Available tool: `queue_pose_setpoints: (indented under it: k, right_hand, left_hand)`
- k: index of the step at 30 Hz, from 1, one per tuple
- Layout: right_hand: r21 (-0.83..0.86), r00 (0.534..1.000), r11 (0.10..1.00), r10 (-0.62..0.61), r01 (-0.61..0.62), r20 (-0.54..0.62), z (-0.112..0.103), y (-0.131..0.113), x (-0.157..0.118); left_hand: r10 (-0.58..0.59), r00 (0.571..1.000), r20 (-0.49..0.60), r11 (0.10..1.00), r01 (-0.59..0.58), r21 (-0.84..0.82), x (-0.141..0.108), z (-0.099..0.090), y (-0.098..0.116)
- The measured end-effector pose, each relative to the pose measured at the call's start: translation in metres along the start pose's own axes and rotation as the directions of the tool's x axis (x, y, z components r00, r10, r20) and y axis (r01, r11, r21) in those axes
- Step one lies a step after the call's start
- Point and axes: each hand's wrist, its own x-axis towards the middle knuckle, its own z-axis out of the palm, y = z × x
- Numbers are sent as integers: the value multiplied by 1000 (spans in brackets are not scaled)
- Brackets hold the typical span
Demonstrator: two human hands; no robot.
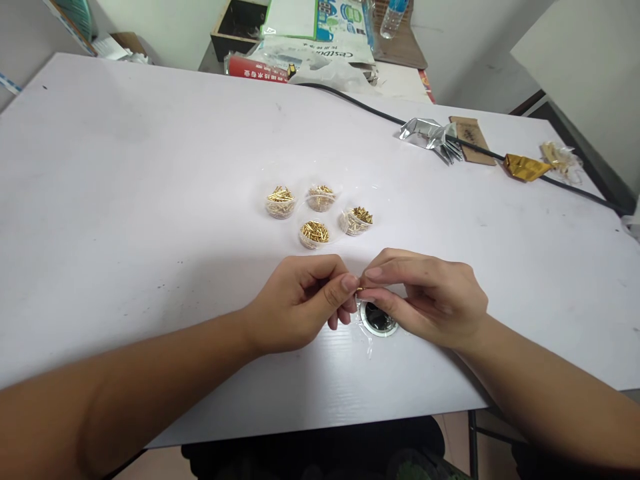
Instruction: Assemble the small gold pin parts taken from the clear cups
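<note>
Left hand (301,300) and right hand (431,295) are both pinching a tiny gold pin (361,289), kinda lying sideways between them, neither hand nearer.

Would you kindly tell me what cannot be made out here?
Gold piece: head view, whether one part or two; too small, partly hidden by left hand and right hand.
Black disc: head view, part of rim; covered by right hand.
Bottle: head view, one end; cut off by top edge.

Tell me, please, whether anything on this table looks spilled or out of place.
The crumpled silver wrapper and gold wrapper look like stray litter along the black cable. Small dark specks dot the table. No spill shows around the clear cups.
</note>
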Motion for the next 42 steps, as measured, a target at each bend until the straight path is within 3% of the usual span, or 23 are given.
queue_pose_setpoints:
  k: [24, 30, 37, 42]
  right_hand:
    - [53, 1000, 999, 5, -5, 15, -1, 2, -1]
    - [50, 997, 996, -75, 74, 19, -1, 3, 3]
    - [69, 998, 995, -70, 70, -2, 0, 5, 2]
    - [104, 1000, 995, -5, 4, 9, 0, 6, 1]
  left_hand:
    - [-31, 999, 24, 1000, 32, -2, 0, -1, -1]
    - [-36, 999, 19, 999, 36, -1, -1, 0, 0]
    - [-36, 999, 14, 999, 36, 9, 0, 0, 0]
    - [-49, 999, 13, 999, 49, 11, 0, 0, -1]
